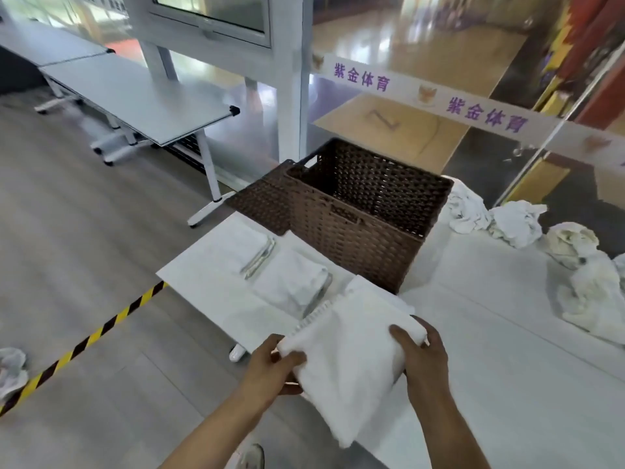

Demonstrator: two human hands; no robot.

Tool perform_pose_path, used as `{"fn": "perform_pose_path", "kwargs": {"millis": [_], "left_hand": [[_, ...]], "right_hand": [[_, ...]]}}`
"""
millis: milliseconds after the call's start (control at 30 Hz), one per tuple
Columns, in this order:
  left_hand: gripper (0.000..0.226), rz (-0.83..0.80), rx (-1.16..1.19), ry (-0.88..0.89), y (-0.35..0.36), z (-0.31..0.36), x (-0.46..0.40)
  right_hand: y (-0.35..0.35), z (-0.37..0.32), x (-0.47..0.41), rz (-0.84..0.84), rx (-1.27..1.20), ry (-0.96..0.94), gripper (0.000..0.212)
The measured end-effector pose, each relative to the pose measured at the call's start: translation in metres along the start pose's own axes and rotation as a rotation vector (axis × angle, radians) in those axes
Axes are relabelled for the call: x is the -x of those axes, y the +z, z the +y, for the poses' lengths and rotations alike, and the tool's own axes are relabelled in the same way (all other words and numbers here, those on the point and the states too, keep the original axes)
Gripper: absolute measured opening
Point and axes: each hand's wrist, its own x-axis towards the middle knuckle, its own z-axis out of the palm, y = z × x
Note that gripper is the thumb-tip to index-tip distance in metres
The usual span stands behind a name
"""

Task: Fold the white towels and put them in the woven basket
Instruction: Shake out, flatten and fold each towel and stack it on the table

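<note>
White terry cloth fills our grip: we hold a folded towel (351,360) above the near edge of the white counter (507,333), its lower end drooping toward us. Our left hand (270,370) pinches the towel's left corner, thumb on top and fingers curled beneath, while our right hand (422,357) clasps the right edge, thumb lying across the top of the fold and fingers wrapped under it. Beyond the held towel, a brown woven basket (365,218) stands on the counter with its mouth open and its lid (263,204) hanging down off the left side; we see no towel inside, though part of its floor is hidden by the near wall. Two folded towels lie on the counter just left of the basket: one (243,245) farther from us, and a second (294,282) nearer, close beside the towel we hold. On the right side of the counter, well apart from the basket's front, crumpled unfolded towels (517,225) lie in a loose row. Another crumpled towel (12,370) sits on the grey floor at far left, next to a strip of yellow-and-black tape (84,343).
</note>
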Motion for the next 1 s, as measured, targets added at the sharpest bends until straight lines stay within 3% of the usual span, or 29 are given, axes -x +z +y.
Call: {"fn": "perform_pose_path", "kwargs": {"millis": [100,233,400,533,1000], "left_hand": [[0.038,-0.001,-0.043,0.006,-0.050,0.016,-0.021],[0.017,0.043,-0.052,0.045,-0.111,0.032,-0.052],[0.017,0.110,0.006,-0.002,-0.158,0.047,-0.081],[0.017,0.173,0.067,-0.030,-0.178,0.060,-0.106],[0.019,0.312,-0.048,-0.016,-0.226,0.133,-0.266]], "right_hand": [[0.060,-0.002,-0.001,-0.032,0.037,-0.016,0.047],[0.131,0.001,-0.003,-0.081,0.091,-0.035,0.049],[0.204,-0.006,-0.015,-0.126,0.151,-0.037,0.047],[0.254,-0.012,-0.035,-0.182,0.191,-0.035,0.047],[0.412,-0.005,-0.176,-0.248,0.164,0.014,0.049]]}}
